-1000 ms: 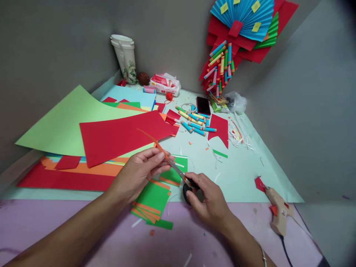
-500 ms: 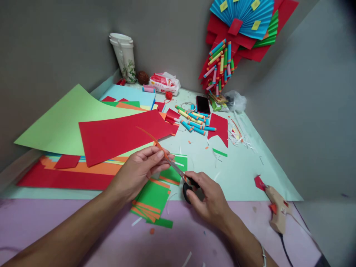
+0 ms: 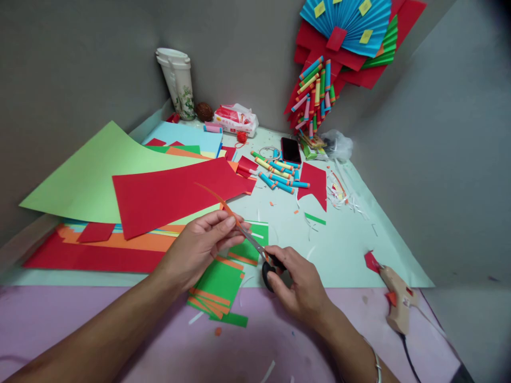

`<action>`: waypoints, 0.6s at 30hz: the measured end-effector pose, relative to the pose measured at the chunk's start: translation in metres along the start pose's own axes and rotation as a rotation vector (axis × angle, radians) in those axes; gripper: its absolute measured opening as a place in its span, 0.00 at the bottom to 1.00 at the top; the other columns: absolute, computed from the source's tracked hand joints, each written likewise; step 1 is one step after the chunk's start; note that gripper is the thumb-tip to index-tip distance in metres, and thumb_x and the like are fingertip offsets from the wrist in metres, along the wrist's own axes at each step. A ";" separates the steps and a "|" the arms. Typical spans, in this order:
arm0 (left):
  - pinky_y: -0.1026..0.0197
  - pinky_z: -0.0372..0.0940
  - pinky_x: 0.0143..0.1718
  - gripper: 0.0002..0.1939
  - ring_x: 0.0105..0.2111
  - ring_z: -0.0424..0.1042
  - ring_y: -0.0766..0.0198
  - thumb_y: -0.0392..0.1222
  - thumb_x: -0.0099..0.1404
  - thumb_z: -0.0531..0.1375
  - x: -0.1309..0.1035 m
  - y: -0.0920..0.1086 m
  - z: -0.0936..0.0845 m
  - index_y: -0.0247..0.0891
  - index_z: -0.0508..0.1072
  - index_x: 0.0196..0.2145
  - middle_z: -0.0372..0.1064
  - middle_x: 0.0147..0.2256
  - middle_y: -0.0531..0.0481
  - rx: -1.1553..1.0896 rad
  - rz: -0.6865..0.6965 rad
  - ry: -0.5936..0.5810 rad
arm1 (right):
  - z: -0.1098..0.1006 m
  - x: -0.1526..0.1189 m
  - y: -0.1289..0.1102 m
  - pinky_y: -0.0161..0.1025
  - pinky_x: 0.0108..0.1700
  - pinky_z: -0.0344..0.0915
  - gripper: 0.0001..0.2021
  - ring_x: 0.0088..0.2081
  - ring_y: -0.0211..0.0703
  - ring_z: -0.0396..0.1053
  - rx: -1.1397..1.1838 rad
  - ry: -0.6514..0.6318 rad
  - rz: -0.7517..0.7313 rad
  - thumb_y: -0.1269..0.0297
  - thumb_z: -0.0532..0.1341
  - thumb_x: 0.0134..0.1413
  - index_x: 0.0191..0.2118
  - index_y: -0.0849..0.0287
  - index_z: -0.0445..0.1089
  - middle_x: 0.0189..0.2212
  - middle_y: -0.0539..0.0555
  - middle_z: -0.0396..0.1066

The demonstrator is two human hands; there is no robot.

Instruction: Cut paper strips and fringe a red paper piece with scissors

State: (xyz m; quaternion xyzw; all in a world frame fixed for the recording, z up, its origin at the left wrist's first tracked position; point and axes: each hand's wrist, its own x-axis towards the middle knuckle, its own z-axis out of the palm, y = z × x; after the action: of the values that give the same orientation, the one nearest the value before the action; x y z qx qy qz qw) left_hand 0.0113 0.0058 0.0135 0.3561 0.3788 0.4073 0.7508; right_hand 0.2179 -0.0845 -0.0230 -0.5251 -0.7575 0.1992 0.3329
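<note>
Between thumb and fingers, my left hand pinches a thin orange paper strip, whose free end curves up over a red paper sheet. My right hand grips black-handled scissors. Their blades point up and left to the strip at my left fingertips; whether they are cutting into it I cannot tell. Below my hands lie green paper pieces with orange strips along their edges. A narrow green scrap lies at the near side of them.
A glue gun with a cord lies at the right. Rolled paper tubes, a phone and a red paper piece are farther back. A light green sheet covers the left. A colourful paper decoration hangs on the wall.
</note>
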 end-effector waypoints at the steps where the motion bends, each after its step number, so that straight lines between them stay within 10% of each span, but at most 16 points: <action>1: 0.71 0.70 0.39 0.05 0.37 0.77 0.67 0.42 0.62 0.66 0.000 0.000 0.001 0.38 0.79 0.32 0.79 0.35 0.51 -0.001 -0.001 0.000 | 0.000 0.000 0.000 0.37 0.38 0.67 0.20 0.33 0.42 0.69 -0.004 0.000 0.002 0.70 0.57 0.57 0.56 0.56 0.63 0.36 0.54 0.72; 18: 0.70 0.70 0.39 0.05 0.36 0.77 0.67 0.42 0.61 0.67 0.000 0.001 0.001 0.38 0.79 0.32 0.79 0.34 0.51 -0.022 -0.005 0.008 | -0.001 0.001 -0.002 0.37 0.37 0.67 0.20 0.33 0.42 0.69 -0.018 0.011 -0.010 0.71 0.57 0.57 0.56 0.56 0.63 0.36 0.54 0.72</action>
State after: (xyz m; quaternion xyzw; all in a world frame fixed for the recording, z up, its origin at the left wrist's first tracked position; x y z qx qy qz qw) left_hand 0.0112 0.0059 0.0152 0.3455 0.3782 0.4111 0.7541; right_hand 0.2174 -0.0843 -0.0211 -0.5255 -0.7600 0.1877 0.3332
